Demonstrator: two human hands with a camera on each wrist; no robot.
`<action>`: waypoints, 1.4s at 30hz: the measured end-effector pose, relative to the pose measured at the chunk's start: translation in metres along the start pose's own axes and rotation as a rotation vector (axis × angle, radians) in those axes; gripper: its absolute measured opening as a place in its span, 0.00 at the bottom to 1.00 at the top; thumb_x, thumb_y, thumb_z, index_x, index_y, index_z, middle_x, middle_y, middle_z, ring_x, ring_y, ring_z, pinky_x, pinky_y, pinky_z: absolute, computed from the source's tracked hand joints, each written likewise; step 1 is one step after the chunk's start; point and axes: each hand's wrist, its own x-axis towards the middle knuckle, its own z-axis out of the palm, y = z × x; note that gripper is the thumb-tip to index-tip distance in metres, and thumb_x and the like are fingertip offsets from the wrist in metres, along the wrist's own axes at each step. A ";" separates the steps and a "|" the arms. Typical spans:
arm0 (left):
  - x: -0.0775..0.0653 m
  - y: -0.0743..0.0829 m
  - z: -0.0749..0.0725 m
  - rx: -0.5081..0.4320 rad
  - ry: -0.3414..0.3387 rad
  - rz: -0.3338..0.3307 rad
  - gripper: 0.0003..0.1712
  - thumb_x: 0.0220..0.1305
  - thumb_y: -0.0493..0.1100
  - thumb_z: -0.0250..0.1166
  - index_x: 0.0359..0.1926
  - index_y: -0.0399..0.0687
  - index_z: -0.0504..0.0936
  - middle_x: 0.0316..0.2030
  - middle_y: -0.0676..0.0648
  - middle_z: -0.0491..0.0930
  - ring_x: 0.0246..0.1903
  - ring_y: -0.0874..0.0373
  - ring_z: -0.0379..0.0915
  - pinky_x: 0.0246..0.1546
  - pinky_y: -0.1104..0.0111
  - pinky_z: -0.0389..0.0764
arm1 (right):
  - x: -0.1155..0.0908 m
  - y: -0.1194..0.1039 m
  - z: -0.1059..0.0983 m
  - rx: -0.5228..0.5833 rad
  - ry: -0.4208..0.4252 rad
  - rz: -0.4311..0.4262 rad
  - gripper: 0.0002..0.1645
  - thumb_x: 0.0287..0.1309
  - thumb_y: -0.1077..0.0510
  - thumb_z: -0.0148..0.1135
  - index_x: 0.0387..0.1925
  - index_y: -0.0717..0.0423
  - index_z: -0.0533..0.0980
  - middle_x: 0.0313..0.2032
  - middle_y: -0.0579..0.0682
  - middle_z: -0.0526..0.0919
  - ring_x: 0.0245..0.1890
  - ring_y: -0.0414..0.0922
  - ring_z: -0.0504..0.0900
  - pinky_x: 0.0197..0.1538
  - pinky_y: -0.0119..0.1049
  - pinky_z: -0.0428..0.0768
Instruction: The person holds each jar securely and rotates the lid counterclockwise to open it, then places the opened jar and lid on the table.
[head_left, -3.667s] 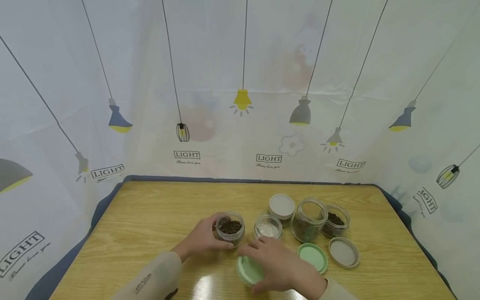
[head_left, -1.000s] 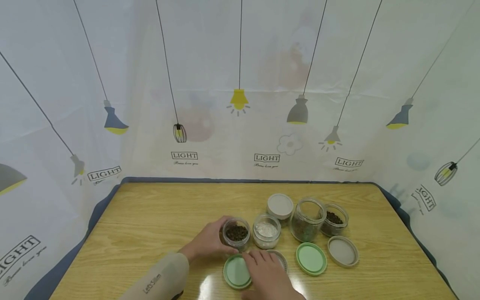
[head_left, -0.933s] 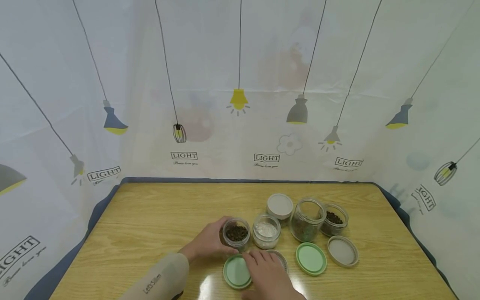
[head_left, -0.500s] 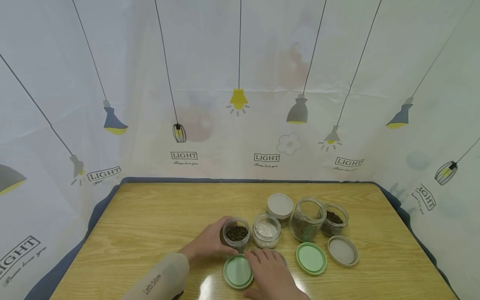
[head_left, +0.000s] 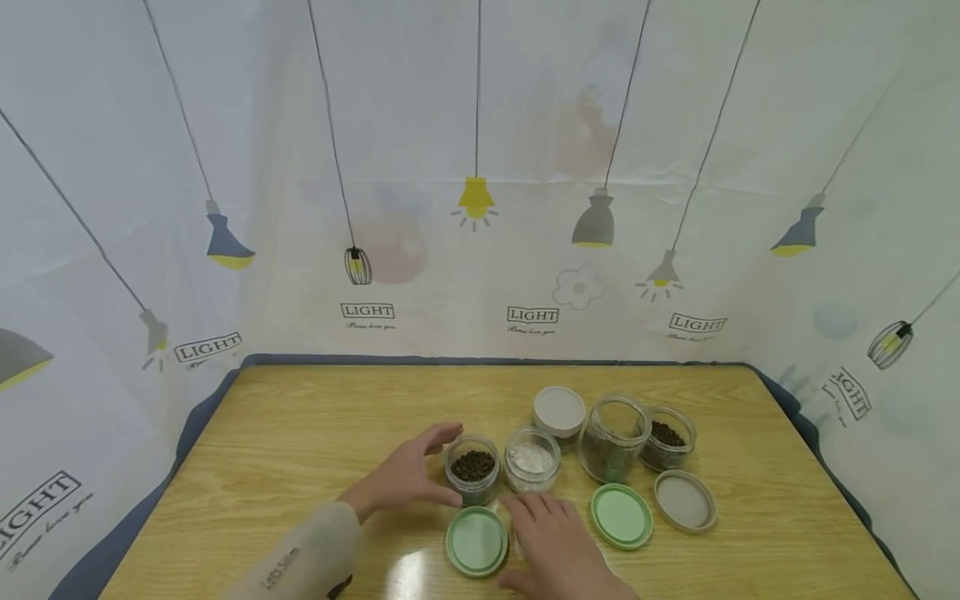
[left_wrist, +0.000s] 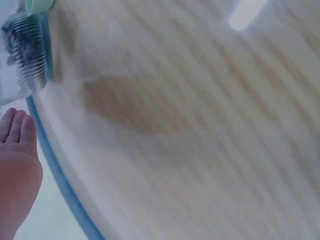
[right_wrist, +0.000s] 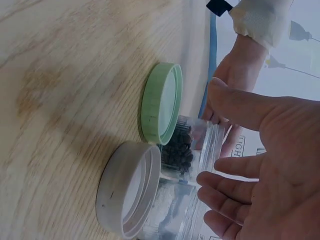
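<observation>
My left hand [head_left: 405,475] is spread just left of a small open glass jar [head_left: 472,493] of dark brown pieces, thumb and fingers apart. In the left wrist view its straight fingers [left_wrist: 19,127] hold nothing. A green lid [head_left: 477,542] lies upside down in front of that jar. To the lid's right my right hand [head_left: 555,542] hovers with loosely bent fingers and holds nothing. Under it, mostly hidden in the head view, is a beige lid [right_wrist: 112,195], inner side up. Behind it stands an open jar [head_left: 531,479] with white contents.
Right of the hands are a jar with a pale lid [head_left: 559,410], a larger open jar [head_left: 615,446] and a jar of dark pieces [head_left: 666,442]. Another green lid [head_left: 622,517] and a grey lid [head_left: 686,502] lie in front on the wooden table [head_left: 322,417].
My left hand has let go of the jar of brown pieces and moved left. My right hand, earlier holding the green lid, has left it on the table and shifted right.
</observation>
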 end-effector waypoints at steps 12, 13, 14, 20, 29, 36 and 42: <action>-0.009 0.020 -0.044 0.023 0.103 -0.017 0.49 0.49 0.54 0.77 0.71 0.61 0.62 0.70 0.50 0.65 0.69 0.45 0.61 0.69 0.47 0.63 | -0.013 0.016 -0.015 0.083 0.016 0.015 0.50 0.46 0.38 0.73 0.66 0.54 0.66 0.61 0.53 0.74 0.59 0.54 0.73 0.58 0.56 0.73; -0.008 0.024 -0.049 0.039 0.110 -0.018 0.49 0.50 0.55 0.76 0.71 0.61 0.62 0.70 0.50 0.66 0.69 0.45 0.61 0.69 0.47 0.64 | -0.014 0.017 -0.017 0.084 0.020 0.020 0.50 0.46 0.38 0.73 0.66 0.54 0.66 0.61 0.53 0.74 0.58 0.54 0.73 0.58 0.55 0.73; -0.006 0.027 -0.053 0.050 0.115 -0.019 0.48 0.51 0.56 0.75 0.71 0.61 0.63 0.70 0.50 0.66 0.69 0.45 0.62 0.68 0.47 0.64 | -0.015 0.019 -0.019 0.086 0.026 0.026 0.50 0.46 0.38 0.73 0.66 0.54 0.66 0.61 0.52 0.74 0.58 0.53 0.73 0.59 0.55 0.72; 0.020 0.050 -0.074 0.127 0.121 0.014 0.40 0.58 0.55 0.71 0.69 0.59 0.65 0.68 0.49 0.68 0.68 0.47 0.64 0.68 0.49 0.65 | -0.021 0.028 -0.027 0.111 0.049 0.054 0.49 0.47 0.39 0.73 0.66 0.54 0.66 0.59 0.52 0.75 0.58 0.53 0.73 0.59 0.56 0.72; 0.075 0.072 -0.062 0.168 -0.027 0.034 0.37 0.61 0.52 0.68 0.70 0.57 0.65 0.69 0.49 0.68 0.68 0.49 0.63 0.69 0.51 0.65 | -0.029 0.037 -0.030 0.139 0.039 0.061 0.50 0.46 0.40 0.74 0.67 0.55 0.66 0.60 0.54 0.74 0.59 0.55 0.73 0.56 0.58 0.73; 0.114 0.074 -0.038 0.192 -0.136 -0.017 0.37 0.62 0.50 0.68 0.69 0.49 0.65 0.67 0.44 0.69 0.68 0.47 0.63 0.68 0.51 0.67 | -0.034 0.046 -0.025 0.101 0.044 0.079 0.52 0.45 0.39 0.74 0.67 0.56 0.65 0.59 0.54 0.75 0.58 0.54 0.74 0.56 0.57 0.74; 0.138 0.076 -0.019 0.207 -0.215 -0.105 0.39 0.62 0.52 0.67 0.70 0.49 0.64 0.67 0.43 0.70 0.68 0.48 0.64 0.66 0.52 0.69 | -0.039 0.053 -0.021 0.054 0.080 0.075 0.52 0.44 0.38 0.75 0.66 0.56 0.66 0.58 0.51 0.76 0.55 0.51 0.75 0.53 0.54 0.76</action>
